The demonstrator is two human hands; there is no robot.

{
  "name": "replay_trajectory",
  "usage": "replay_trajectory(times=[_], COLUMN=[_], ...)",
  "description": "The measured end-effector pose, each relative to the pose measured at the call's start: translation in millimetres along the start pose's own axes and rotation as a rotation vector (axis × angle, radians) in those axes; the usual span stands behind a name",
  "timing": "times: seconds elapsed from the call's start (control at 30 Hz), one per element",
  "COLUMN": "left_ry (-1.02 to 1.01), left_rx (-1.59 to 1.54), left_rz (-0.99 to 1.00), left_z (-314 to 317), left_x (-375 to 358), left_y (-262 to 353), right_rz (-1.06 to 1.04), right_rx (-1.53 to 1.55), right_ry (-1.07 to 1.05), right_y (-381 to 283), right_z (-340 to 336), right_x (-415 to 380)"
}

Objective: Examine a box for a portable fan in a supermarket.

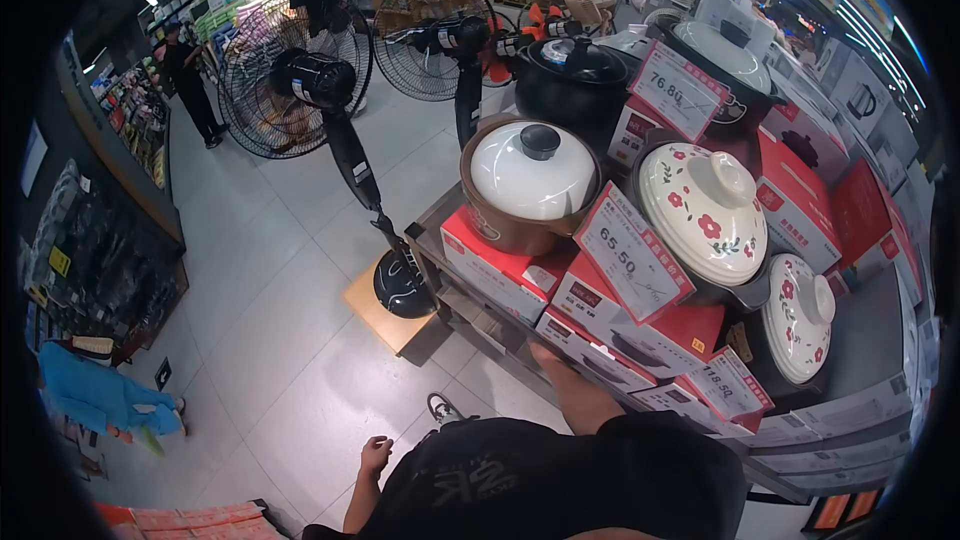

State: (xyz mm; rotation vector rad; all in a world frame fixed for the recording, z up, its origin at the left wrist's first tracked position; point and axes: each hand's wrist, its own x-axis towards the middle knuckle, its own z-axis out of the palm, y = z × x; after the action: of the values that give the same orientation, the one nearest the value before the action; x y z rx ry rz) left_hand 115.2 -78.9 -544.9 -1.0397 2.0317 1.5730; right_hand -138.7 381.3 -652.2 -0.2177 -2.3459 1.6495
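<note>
My left hand (pixel 376 454) hangs in the air at my left side, above the floor, its fingers loosely curled and nothing visible in them. On the other side, my right hand (pixel 546 356) reaches to the edge of the display stand, right by the lower red-and-white pot box (pixel 592 348); its fingers are hidden there. Above stand a brown pot with a white lid (pixel 532 175), a casserole with a flowered lid (pixel 703 212) and a smaller flowered one (pixel 800 318). A price sign reading 65.50 (pixel 634 252) leans in front.
Two black standing fans (pixel 318 80) are left of the stand, one base (pixel 404 283) on a wooden block. Black pots (pixel 570 90) sit further back. A person in blue (pixel 100 395) is at far left; a person in black (pixel 186 80) stands along the aisle.
</note>
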Motion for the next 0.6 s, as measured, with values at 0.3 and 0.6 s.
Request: replay_trajectory(times=[0.3, 0.6], left_ry=[0.01, -0.18], left_rx=[0.199, 0.045], left_rz=[-0.204, -0.118], left_z=[-20.0, 20.4], left_x=[-44.4, -42.6], left_y=[-36.3, 4.6], right_rz=[0.094, 0.05], right_rx=[-0.286, -0.235], right_ry=[-0.376, -0.329], right_y=[-97.9, -189.2], right_z=[-66.3, -103.7], right_x=[-90.3, -137.1])
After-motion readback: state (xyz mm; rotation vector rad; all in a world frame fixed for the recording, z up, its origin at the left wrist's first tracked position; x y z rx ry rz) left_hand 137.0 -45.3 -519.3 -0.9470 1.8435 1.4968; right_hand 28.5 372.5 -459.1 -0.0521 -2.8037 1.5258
